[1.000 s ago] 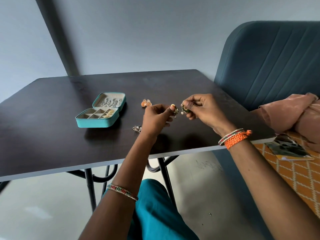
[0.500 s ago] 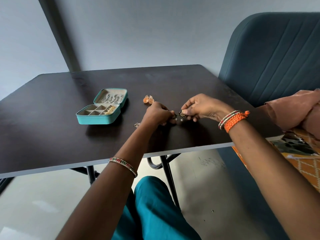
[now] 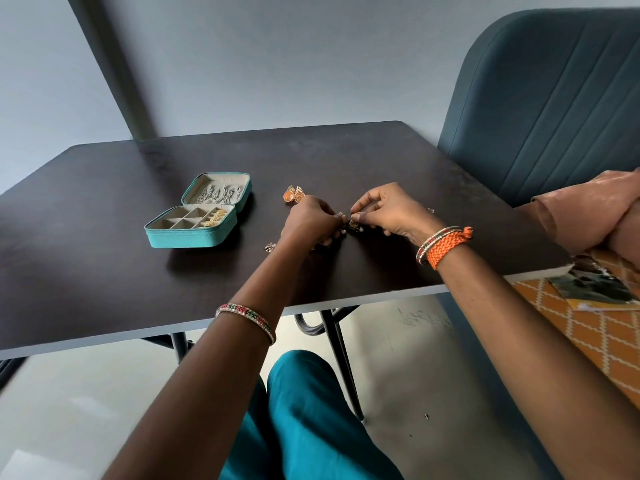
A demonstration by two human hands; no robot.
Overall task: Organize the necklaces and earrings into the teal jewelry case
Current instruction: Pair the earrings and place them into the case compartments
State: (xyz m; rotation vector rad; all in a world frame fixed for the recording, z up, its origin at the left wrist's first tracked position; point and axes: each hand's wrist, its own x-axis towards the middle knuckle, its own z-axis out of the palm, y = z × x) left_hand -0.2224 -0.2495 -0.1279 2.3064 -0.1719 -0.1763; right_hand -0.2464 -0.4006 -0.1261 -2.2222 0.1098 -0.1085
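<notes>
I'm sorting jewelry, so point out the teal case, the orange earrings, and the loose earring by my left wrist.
teal case (image 3: 183,238): head view, front wall.
orange earrings (image 3: 290,195): head view, left disc.
loose earring (image 3: 269,247): head view, its middle.

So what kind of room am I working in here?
Likely a home living space: a dark folding table, a blue-grey padded chair beside it, and an orange patterned cloth at the right.

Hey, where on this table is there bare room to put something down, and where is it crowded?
Bare tabletop lies left of and in front of the teal jewelry case, and across the far side of the table behind it. The middle is crowded: orange earrings, a small earring by the left hand, and the right hand, both pinching a small dark piece.
</notes>
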